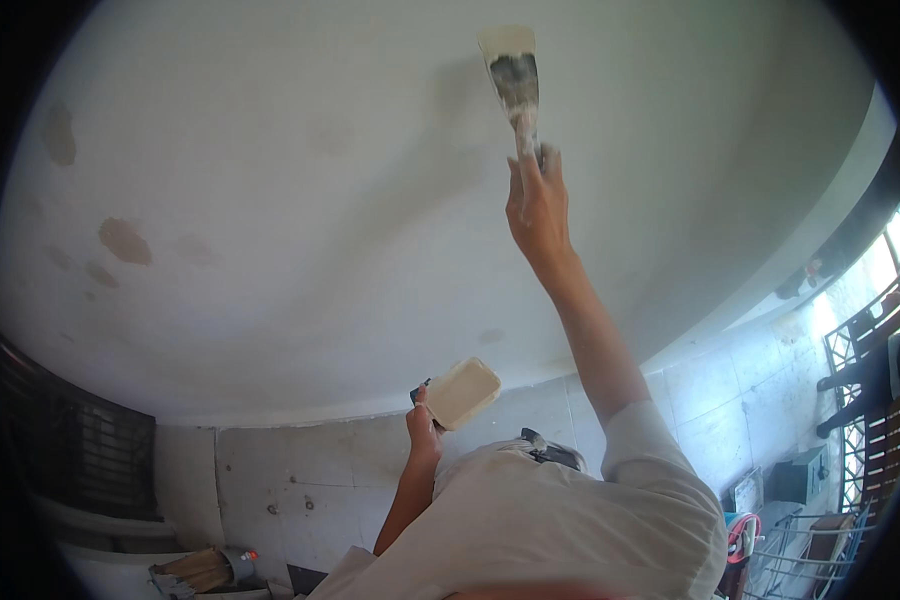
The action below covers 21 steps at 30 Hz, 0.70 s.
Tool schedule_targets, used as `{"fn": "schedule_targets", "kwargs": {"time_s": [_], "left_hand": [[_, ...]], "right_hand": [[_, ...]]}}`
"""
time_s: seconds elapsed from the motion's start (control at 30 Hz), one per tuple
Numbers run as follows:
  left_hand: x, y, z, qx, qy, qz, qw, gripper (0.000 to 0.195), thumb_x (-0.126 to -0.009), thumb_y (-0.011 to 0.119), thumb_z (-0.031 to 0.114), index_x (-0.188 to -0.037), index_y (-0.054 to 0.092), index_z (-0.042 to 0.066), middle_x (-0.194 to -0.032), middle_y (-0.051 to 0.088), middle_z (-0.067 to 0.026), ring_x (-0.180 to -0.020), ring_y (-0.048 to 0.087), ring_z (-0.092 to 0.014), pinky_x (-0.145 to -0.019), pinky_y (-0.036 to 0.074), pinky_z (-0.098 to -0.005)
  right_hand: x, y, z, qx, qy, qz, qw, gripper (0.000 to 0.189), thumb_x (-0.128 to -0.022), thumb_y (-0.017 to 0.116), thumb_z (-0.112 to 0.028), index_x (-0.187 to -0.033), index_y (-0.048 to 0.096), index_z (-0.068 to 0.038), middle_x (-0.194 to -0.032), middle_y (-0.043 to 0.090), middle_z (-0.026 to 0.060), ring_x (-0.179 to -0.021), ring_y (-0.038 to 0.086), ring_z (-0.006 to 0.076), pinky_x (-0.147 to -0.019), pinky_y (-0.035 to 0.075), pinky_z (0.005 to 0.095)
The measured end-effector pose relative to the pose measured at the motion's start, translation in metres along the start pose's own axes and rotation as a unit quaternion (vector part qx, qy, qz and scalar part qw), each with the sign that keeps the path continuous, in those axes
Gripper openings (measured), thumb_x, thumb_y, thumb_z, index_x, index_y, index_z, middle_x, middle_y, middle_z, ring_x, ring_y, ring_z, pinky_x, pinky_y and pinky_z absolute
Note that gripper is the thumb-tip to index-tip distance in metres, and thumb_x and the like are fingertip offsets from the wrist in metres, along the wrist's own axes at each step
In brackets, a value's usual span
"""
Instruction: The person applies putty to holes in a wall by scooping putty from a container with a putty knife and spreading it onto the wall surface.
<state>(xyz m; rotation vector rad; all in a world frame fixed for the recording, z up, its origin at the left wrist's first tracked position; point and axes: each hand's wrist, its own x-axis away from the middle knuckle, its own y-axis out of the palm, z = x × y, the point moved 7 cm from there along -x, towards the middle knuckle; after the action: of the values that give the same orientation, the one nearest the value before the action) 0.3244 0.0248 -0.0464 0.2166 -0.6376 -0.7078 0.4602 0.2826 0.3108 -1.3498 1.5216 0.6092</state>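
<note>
My right hand (541, 206) grips the handle of a putty knife (515, 79) and holds it up against the white wall (285, 150). Its wide blade is smeared with filler, and a finger lies along the handle. Lower down, my left hand (423, 431) holds a rectangular plate or tray (463, 392) by its dark grip, the face a pale beige like filler. Several greyish-brown patches (125, 241) mark the wall at the left. A shadow of my arm and the knife falls across the wall.
A tiled floor (292, 450) runs along the wall's foot. A dark louvred or barred panel (97, 450) stands at the left. Bottom left is a container with brown contents (199, 571). At the right are a wire rack (802, 551), a dark green box (799, 478) and a person's legs (859, 386).
</note>
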Motion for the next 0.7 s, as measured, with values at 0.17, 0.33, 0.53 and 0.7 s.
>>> {"fn": "schedule_targets", "kwargs": {"time_s": [0.17,0.33,0.53,0.7], "left_hand": [[0.000,0.007,0.000,0.010,0.008,-0.009,1.000,0.053,-0.094,0.055,0.049,-0.122,0.057,0.004,-0.113,0.063,-0.0074,-0.099,0.064,-0.019,-0.075,0.054,-0.0371],[0.003,0.001,0.001,0.020,0.008,0.010,1.000,0.054,-0.094,0.055,0.048,-0.121,0.056,0.002,-0.112,0.063,-0.0074,-0.097,0.065,-0.019,-0.075,0.055,-0.0366],[0.000,-0.001,-0.002,0.011,0.006,0.008,1.000,0.055,-0.094,0.055,0.049,-0.124,0.055,0.003,-0.113,0.062,-0.0073,-0.100,0.064,-0.020,-0.077,0.055,-0.0399],[0.004,0.004,0.002,0.017,0.011,0.006,1.000,0.054,-0.093,0.056,0.049,-0.123,0.055,0.005,-0.115,0.062,-0.0069,-0.103,0.063,-0.020,-0.079,0.055,-0.0408]], "right_hand": [[-0.029,0.015,0.017,0.069,-0.033,-0.022,0.997,0.051,-0.091,0.053,0.002,-0.140,0.043,-0.008,-0.100,0.050,0.0223,-0.085,0.055,0.0392,-0.071,0.048,0.0458],[0.019,0.006,0.036,0.057,-0.002,-0.039,0.998,0.050,-0.091,0.053,0.003,-0.139,0.045,-0.008,-0.099,0.050,0.0221,-0.081,0.055,0.0393,-0.071,0.048,0.0450],[-0.027,-0.013,0.022,0.039,-0.028,0.007,0.999,0.046,-0.092,0.053,0.001,-0.137,0.045,-0.005,-0.100,0.051,0.0231,-0.081,0.056,0.0398,-0.068,0.048,0.0450],[-0.004,-0.002,0.035,0.075,-0.047,-0.014,0.996,0.053,-0.093,0.052,0.000,-0.143,0.039,-0.008,-0.100,0.052,0.0241,-0.084,0.056,0.0404,-0.070,0.048,0.0449]]}}
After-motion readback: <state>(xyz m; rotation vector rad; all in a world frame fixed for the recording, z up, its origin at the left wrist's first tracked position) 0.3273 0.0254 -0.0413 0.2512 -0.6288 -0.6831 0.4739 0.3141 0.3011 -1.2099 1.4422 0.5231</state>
